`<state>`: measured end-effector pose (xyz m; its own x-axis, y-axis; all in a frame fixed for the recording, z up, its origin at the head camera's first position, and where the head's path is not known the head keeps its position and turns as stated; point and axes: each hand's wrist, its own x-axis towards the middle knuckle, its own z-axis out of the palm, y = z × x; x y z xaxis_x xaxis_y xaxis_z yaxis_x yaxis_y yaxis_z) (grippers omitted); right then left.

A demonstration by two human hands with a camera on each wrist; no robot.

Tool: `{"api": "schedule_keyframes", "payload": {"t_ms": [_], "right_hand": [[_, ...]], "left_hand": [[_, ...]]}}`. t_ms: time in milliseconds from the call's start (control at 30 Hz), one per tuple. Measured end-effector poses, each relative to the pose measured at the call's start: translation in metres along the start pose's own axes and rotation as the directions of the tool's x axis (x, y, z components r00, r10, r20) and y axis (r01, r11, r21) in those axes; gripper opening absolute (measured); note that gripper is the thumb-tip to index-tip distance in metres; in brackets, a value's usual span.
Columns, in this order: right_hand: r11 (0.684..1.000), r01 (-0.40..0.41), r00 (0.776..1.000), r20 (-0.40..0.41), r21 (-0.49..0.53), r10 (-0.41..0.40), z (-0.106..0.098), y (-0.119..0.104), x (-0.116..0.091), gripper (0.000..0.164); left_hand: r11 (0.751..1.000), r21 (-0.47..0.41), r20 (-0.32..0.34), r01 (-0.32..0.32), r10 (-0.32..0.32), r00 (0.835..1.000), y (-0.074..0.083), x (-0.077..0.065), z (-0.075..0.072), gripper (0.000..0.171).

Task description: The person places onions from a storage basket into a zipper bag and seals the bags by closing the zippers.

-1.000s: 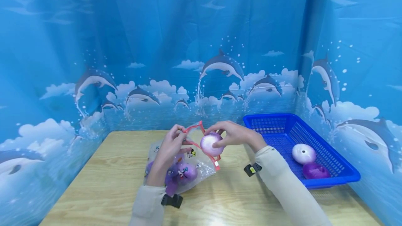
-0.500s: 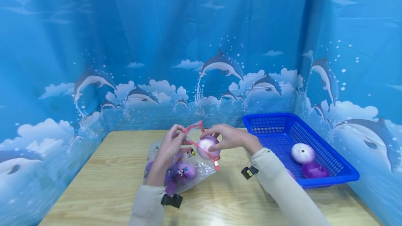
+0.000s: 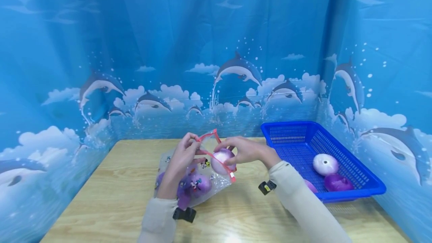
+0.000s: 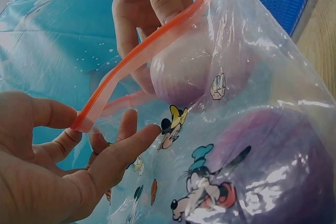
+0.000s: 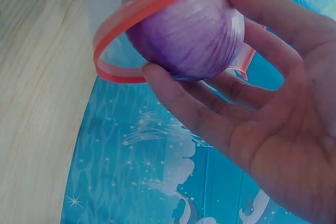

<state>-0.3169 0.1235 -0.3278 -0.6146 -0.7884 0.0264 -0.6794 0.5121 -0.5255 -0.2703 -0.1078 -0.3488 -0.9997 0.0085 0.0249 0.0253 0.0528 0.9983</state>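
My left hand [image 3: 182, 158] pinches the red zip edge of a clear zip bag [image 3: 219, 183] printed with cartoon figures, its mouth spread. Purple round things [image 3: 202, 184] show through the film; one looks large in the left wrist view. My right hand [image 3: 246, 149] grips a pale purple onion [image 3: 222, 156] with thumb and fingers. In the right wrist view the red zip strip [image 5: 152, 3] crosses in front of the onion [image 5: 189, 40]. From the left wrist, that onion [image 4: 181, 72] shows through the film, inside the bag's mouth.
A blue mesh basket [image 3: 376, 189] stands at the right of the wooden table [image 3: 111, 190]. It holds a whitish-purple onion [image 3: 325, 164], a dark purple round thing [image 3: 338, 183] and another purple piece [image 3: 310, 186] partly behind the right sleeve. A dolphin-print curtain [image 3: 189, 48] hangs behind.
My right hand has moved left and slightly down, bringing the onion from in front of the bag's mouth into it. My left hand has stayed nearly still on the zip edge.
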Motion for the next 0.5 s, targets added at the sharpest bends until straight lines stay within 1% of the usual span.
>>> {"api": "schedule_keyframes", "payload": {"t_ms": [233, 500], "right_hand": [[0.998, -0.034, 0.999, -0.001, 0.047, 0.034, 0.0028, 0.001, -0.0012, 0.049], [0.998, -0.048, 0.999, -0.002, 0.046, 0.048, 0.0058, -0.0002, -0.0014, 0.047]], "left_hand": [[1.0, 0.006, 0.006, -0.016, 0.016, 1.0, 0.0017, -0.002, 0.0006, 0.009], [1.0, 0.002, 0.001, -0.008, 0.008, 1.0, 0.0019, -0.0026, 0.0009, 0.009]]}}
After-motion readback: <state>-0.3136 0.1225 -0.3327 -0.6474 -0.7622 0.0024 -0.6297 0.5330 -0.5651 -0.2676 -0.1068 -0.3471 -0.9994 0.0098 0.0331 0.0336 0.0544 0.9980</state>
